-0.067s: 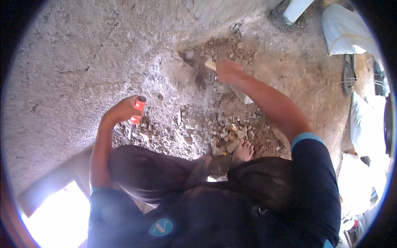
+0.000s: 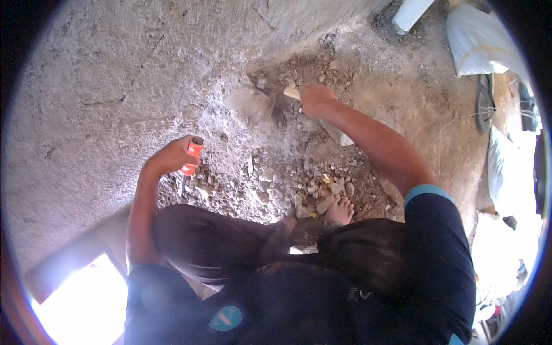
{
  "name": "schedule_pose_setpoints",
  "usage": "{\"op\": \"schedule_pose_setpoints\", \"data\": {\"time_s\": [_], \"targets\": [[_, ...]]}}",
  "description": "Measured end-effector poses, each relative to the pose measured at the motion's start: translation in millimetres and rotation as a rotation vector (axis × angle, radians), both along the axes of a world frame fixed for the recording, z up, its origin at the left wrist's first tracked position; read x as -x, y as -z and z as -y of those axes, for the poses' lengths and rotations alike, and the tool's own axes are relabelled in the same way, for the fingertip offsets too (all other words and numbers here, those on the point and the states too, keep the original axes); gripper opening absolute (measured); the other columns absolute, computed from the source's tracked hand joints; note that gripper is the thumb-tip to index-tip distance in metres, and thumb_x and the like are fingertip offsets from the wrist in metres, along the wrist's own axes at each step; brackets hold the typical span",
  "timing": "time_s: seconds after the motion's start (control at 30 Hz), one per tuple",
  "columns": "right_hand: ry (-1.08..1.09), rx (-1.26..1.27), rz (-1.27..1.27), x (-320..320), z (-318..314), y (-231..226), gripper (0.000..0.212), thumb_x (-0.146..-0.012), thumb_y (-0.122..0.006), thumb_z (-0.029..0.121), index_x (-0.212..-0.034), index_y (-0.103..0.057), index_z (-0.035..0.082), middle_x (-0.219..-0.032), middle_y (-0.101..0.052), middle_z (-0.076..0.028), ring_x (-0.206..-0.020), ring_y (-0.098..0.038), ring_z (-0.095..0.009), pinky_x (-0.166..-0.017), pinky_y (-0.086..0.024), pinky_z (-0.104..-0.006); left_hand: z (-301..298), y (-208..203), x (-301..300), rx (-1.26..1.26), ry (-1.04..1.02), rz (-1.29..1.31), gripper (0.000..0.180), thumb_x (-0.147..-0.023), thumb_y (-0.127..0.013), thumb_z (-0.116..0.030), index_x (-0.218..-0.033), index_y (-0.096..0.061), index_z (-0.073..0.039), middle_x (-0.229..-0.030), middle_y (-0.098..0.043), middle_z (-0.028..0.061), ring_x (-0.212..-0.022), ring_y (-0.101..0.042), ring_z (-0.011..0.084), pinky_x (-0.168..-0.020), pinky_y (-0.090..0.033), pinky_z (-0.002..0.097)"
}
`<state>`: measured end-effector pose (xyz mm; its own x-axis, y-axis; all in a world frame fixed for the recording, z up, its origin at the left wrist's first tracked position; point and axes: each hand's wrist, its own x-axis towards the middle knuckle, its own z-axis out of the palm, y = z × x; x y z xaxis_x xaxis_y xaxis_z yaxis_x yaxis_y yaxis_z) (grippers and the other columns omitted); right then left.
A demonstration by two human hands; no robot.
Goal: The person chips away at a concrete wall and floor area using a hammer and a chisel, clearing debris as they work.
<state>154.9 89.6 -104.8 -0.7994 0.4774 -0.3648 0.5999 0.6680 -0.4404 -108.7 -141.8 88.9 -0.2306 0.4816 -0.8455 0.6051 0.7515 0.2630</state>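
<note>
At the left, my left hand (image 2: 172,155) is wrapped round the orange grip of a chisel (image 2: 194,150). Its dark round butt points up, and its metal shank runs down toward my left knee. Farther forward and to the right, my right hand (image 2: 319,101) is closed on a pale wooden handle (image 2: 292,92). One end of that handle pokes out left of the fist; the rest is hidden, so I cannot make out the tool's kind. Below it lies broken ground with a hollow (image 2: 279,112) at the foot of the rough wall (image 2: 132,80).
Rubble and stones (image 2: 328,187) lie before my bare foot (image 2: 340,211). A flat pale stone (image 2: 336,133) is partly under my right forearm. On the right are a white sack (image 2: 480,40), a sandal (image 2: 485,106) and a thin wire (image 2: 454,121). A white pipe (image 2: 409,16) stands at the back.
</note>
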Motion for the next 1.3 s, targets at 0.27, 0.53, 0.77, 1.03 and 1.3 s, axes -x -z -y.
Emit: {"op": "schedule_pose_setpoints", "data": {"time_s": [0.27, 0.53, 0.77, 1.03, 1.3], "targets": [[0.230, 0.165, -0.317, -0.7, 23.0, -42.9, 0.046, -0.091, -0.054, 0.040, -0.105, -0.052, -0.004, -0.086, -0.064, -0.025, -0.076, -0.065, -0.039, -0.065, -0.052, -0.0479, 35.3, -7.4, 3.4, 0.033, 0.003, -0.073, 0.046, -0.073, -0.069, -0.012, -0.116, -0.053, -0.003, -0.101, -0.062, 0.0092, -0.092, -0.058, 0.0186, -0.081, -0.046, 0.0318], [0.120, 0.198, 0.028, -14.3, -18.3, 20.1, 0.035, -0.077, -0.061, 0.016, -0.106, -0.058, -0.004, -0.093, -0.065, -0.025, -0.085, -0.066, -0.037, -0.072, -0.052, -0.0459, 4.5, -16.3, -2.4, 0.011, 0.042, -0.128, 0.043, -0.074, -0.069, -0.013, -0.112, -0.053, -0.003, -0.098, -0.061, 0.0070, -0.089, -0.057, 0.0162, -0.081, -0.046, 0.0311], [0.134, 0.425, -0.052, -106.2, 39.1, 8.7, 0.030, -0.076, -0.063, 0.018, -0.095, -0.063, -0.005, -0.081, -0.066, -0.021, -0.068, -0.066, -0.033, -0.060, -0.051, -0.0418, 22.2, -6.4, -0.2, 0.034, -0.002, -0.050, 0.047, -0.071, -0.068, -0.012, -0.114, -0.052, -0.003, -0.101, -0.061, 0.0070, -0.091, -0.057, 0.0167, -0.082, -0.046, 0.0313], [0.946, 1.090, -0.260, -13.0, -7.6, 8.1, 0.029, -0.078, -0.061, 0.020, -0.059, -0.059, -0.001, -0.060, -0.060, -0.010, -0.049, -0.057, -0.021, -0.047, -0.045, -0.0385, 12.1, -18.6, -7.8, -0.024, -0.034, -0.049, 0.044, -0.073, -0.068, -0.012, -0.114, -0.053, -0.004, -0.097, -0.059, 0.0045, -0.088, -0.056, 0.0148, -0.077, -0.047, 0.0300], [0.286, 0.576, 0.040, 15.1, 22.7, -16.0, 0.027, -0.079, -0.058, 0.008, -0.098, -0.059, -0.010, -0.078, -0.064, -0.019, -0.060, -0.064, -0.024, -0.053, -0.048, -0.0401, -10.6, -18.0, -12.9, -0.058, 0.000, -0.005, 0.040, -0.074, -0.070, -0.013, -0.109, -0.053, -0.004, -0.095, -0.059, 0.0045, -0.086, -0.056, 0.0144, -0.077, -0.046, 0.0301]]}}
